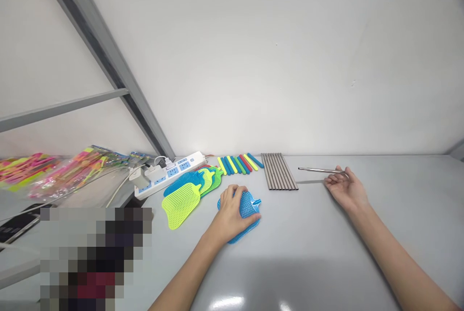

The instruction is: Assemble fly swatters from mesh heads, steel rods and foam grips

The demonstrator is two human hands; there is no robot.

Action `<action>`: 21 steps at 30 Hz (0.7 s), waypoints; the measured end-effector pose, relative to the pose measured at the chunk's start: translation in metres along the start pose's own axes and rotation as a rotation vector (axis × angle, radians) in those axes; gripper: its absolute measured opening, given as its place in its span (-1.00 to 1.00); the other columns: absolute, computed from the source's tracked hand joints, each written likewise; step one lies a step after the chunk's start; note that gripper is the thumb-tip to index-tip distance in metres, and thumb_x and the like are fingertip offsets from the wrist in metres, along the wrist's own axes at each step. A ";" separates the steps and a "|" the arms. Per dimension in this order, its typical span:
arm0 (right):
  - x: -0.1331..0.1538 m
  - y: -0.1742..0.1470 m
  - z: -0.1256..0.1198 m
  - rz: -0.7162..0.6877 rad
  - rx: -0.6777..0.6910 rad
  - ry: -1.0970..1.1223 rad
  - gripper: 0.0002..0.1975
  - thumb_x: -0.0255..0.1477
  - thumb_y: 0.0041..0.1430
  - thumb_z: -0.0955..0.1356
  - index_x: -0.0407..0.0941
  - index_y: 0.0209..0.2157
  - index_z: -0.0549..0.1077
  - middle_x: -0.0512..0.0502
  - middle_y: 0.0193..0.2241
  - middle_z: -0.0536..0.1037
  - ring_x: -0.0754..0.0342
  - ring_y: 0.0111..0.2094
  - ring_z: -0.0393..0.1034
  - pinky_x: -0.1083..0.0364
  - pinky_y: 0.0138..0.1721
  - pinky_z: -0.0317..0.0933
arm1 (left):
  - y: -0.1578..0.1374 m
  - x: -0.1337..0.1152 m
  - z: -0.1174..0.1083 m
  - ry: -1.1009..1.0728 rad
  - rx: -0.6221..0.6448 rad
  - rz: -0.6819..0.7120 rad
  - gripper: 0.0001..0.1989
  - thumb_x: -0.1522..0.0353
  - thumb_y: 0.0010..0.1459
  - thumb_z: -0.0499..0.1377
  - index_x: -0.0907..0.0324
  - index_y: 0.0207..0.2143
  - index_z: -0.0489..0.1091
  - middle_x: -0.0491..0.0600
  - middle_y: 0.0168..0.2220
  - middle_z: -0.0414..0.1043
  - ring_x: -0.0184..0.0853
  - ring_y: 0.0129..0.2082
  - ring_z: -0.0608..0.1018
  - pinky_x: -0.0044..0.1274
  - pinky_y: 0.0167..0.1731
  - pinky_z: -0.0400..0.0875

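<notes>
My left hand [234, 212] rests over a blue fly swatter head [248, 204], fingers on its far edge and thumb on the near side, with the head's socket pointing right. Raised above the table at the right, my right hand [346, 190] pinches a thin metal tube [319, 170] by its right end; the tube points left, nearly level. Between the hands, farther back, several metal tubes [279, 171] lie side by side. Left of these is a row of coloured plastic handles [239, 164] in yellow, blue, green and red. A yellow-green swatter head [181, 206] lies left of my left hand.
More swatter heads overlap behind the yellow-green one, by a white power strip [188, 162] with plugs and cables. Bagged colourful goods [76, 171] and a phone [21, 224] lie at the left. A grey metal frame [108, 55] rises there, and a white wall stands behind.
</notes>
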State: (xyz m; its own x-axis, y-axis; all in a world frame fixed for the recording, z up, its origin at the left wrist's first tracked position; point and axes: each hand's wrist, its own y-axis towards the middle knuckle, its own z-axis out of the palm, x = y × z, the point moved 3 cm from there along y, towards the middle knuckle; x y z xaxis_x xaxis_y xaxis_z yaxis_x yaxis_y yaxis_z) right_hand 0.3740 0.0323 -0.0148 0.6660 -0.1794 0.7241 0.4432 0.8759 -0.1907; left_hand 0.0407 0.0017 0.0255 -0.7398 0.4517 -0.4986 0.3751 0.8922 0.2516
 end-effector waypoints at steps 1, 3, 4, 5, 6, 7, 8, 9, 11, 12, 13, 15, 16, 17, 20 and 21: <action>-0.002 -0.001 0.002 0.012 0.014 0.009 -0.84 -0.36 0.06 0.18 -0.13 -0.44 0.30 0.13 -0.71 0.08 0.23 -0.66 0.11 0.14 -0.54 0.16 | 0.000 -0.001 -0.001 -0.012 0.000 0.003 -0.49 0.17 -0.16 0.16 0.06 -0.12 0.12 -0.02 -0.17 0.08 -0.21 -0.12 0.21 -0.33 -0.09 0.10; -0.005 -0.002 0.004 0.041 0.049 0.013 -0.83 -0.37 0.07 0.17 -0.13 -0.40 0.31 0.13 -0.71 0.07 0.22 -0.66 0.11 0.14 -0.54 0.16 | 0.001 -0.004 -0.002 -0.039 -0.004 0.008 -0.51 0.19 -0.13 0.15 0.06 -0.12 0.11 -0.02 -0.17 0.08 -0.22 -0.12 0.22 -0.34 -0.10 0.12; -0.007 -0.002 0.005 0.055 0.066 0.008 -0.83 -0.37 0.07 0.16 -0.13 -0.39 0.31 0.13 -0.71 0.06 0.22 -0.66 0.11 0.13 -0.55 0.16 | 0.001 -0.004 -0.002 -0.052 -0.008 0.009 -0.51 0.20 -0.12 0.15 0.06 -0.11 0.11 -0.02 -0.17 0.08 -0.23 -0.12 0.22 -0.35 -0.10 0.13; -0.009 -0.003 0.006 0.066 0.080 0.001 -0.83 -0.37 0.07 0.16 -0.13 -0.39 0.31 0.13 -0.71 0.06 0.21 -0.66 0.11 0.13 -0.55 0.16 | 0.001 -0.005 -0.003 -0.064 -0.015 0.009 -0.51 0.21 -0.11 0.14 0.06 -0.10 0.10 -0.02 -0.16 0.08 -0.23 -0.11 0.22 -0.35 -0.09 0.13; -0.010 -0.003 0.006 0.073 0.088 -0.006 -0.83 -0.37 0.06 0.16 -0.13 -0.39 0.31 0.13 -0.71 0.06 0.21 -0.66 0.11 0.12 -0.55 0.16 | 0.001 -0.005 -0.003 -0.073 -0.025 0.007 -0.50 0.22 -0.10 0.14 0.06 -0.08 0.09 -0.02 -0.15 0.08 -0.23 -0.10 0.22 -0.35 -0.08 0.13; -0.011 -0.003 0.006 0.077 0.088 -0.009 -0.82 -0.37 0.06 0.16 -0.13 -0.40 0.31 0.12 -0.70 0.06 0.20 -0.66 0.11 0.12 -0.56 0.16 | 0.001 -0.005 -0.004 -0.077 -0.035 0.004 -0.50 0.22 -0.10 0.13 0.05 -0.07 0.08 -0.02 -0.15 0.08 -0.23 -0.09 0.21 -0.35 -0.08 0.12; -0.012 -0.003 0.006 0.080 0.085 -0.006 -0.82 -0.36 0.05 0.16 -0.13 -0.41 0.31 0.12 -0.70 0.06 0.20 -0.65 0.11 0.12 -0.56 0.16 | 0.001 -0.005 -0.004 -0.077 -0.044 0.000 -0.50 0.23 -0.09 0.13 0.05 -0.06 0.09 -0.02 -0.15 0.07 -0.24 -0.08 0.21 -0.35 -0.07 0.12; -0.013 -0.003 0.005 0.081 0.082 -0.002 -0.82 -0.36 0.04 0.16 -0.14 -0.41 0.31 0.12 -0.70 0.06 0.20 -0.65 0.11 0.12 -0.56 0.16 | 0.001 -0.005 -0.004 -0.074 -0.056 -0.004 -0.51 0.22 -0.09 0.12 0.04 -0.07 0.10 -0.02 -0.15 0.07 -0.24 -0.08 0.20 -0.35 -0.06 0.12; -0.014 -0.003 0.005 0.085 0.080 0.003 -0.81 -0.36 0.04 0.16 -0.14 -0.42 0.31 0.11 -0.70 0.07 0.20 -0.65 0.11 0.11 -0.56 0.16 | 0.000 -0.005 -0.005 -0.065 -0.086 -0.015 -0.54 0.20 -0.08 0.11 0.04 -0.08 0.14 -0.01 -0.16 0.05 -0.25 -0.07 0.19 -0.36 -0.05 0.12; -0.014 -0.003 0.005 0.086 0.081 0.003 -0.81 -0.35 0.04 0.16 -0.14 -0.42 0.32 0.11 -0.69 0.07 0.20 -0.65 0.11 0.12 -0.56 0.16 | 0.000 -0.005 -0.006 -0.065 -0.103 -0.022 -0.56 0.19 -0.07 0.11 0.05 -0.09 0.16 -0.01 -0.17 0.04 -0.25 -0.07 0.19 -0.37 -0.05 0.12; -0.014 -0.003 0.005 0.087 0.083 0.002 -0.81 -0.35 0.03 0.16 -0.14 -0.42 0.32 0.11 -0.69 0.08 0.20 -0.64 0.11 0.12 -0.55 0.16 | 0.000 -0.006 -0.007 -0.071 -0.119 -0.029 -0.58 0.19 -0.06 0.10 0.05 -0.11 0.18 -0.01 -0.18 0.03 -0.25 -0.08 0.19 -0.37 -0.05 0.12; -0.015 -0.003 0.006 0.091 0.089 -0.001 -0.81 -0.34 0.04 0.16 -0.13 -0.43 0.32 0.10 -0.69 0.10 0.20 -0.64 0.12 0.12 -0.55 0.16 | 0.000 -0.009 -0.009 -0.100 -0.143 -0.041 -0.64 0.19 -0.03 0.08 0.06 -0.14 0.22 0.00 -0.21 0.03 -0.25 -0.10 0.19 -0.37 -0.06 0.13; -0.015 -0.004 0.007 0.096 0.092 -0.003 -0.81 -0.34 0.04 0.17 -0.13 -0.44 0.32 0.09 -0.68 0.12 0.19 -0.63 0.13 0.11 -0.54 0.16 | 0.000 -0.010 -0.011 -0.121 -0.149 -0.043 -0.67 0.20 -0.01 0.06 0.07 -0.17 0.24 0.00 -0.23 0.03 -0.26 -0.11 0.20 -0.37 -0.07 0.14; -0.016 -0.005 0.008 0.104 0.103 -0.009 -0.81 -0.33 0.04 0.17 -0.12 -0.44 0.32 0.08 -0.68 0.14 0.18 -0.62 0.15 0.10 -0.53 0.17 | 0.000 -0.011 -0.012 -0.142 -0.152 -0.041 -0.71 0.21 0.00 0.05 0.08 -0.19 0.25 0.00 -0.25 0.04 -0.26 -0.12 0.21 -0.37 -0.07 0.15; -0.019 -0.011 0.017 0.143 0.197 -0.069 -0.80 -0.27 0.04 0.19 -0.09 -0.44 0.32 0.05 -0.65 0.20 0.13 -0.56 0.21 0.07 -0.48 0.19 | 0.000 -0.014 -0.016 -0.194 -0.137 -0.015 -0.78 0.23 0.03 0.03 0.11 -0.27 0.26 0.00 -0.28 0.06 -0.27 -0.17 0.25 -0.38 -0.10 0.17; -0.021 -0.014 0.021 0.154 0.244 -0.102 -0.79 -0.25 0.03 0.20 -0.08 -0.44 0.32 0.05 -0.65 0.21 0.12 -0.55 0.22 0.06 -0.46 0.20 | 0.000 -0.015 -0.016 -0.206 -0.125 -0.002 -0.79 0.23 0.03 0.02 0.12 -0.28 0.25 0.00 -0.29 0.07 -0.28 -0.18 0.25 -0.39 -0.11 0.18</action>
State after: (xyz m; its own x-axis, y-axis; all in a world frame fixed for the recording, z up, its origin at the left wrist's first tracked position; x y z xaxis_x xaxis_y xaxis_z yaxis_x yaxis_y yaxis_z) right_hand 0.3414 0.0331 -0.0130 0.6453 -0.0007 0.7639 0.1759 0.9733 -0.1477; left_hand 0.0424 -0.0051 0.0461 -0.6058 0.4520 -0.6547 0.2925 0.8919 0.3450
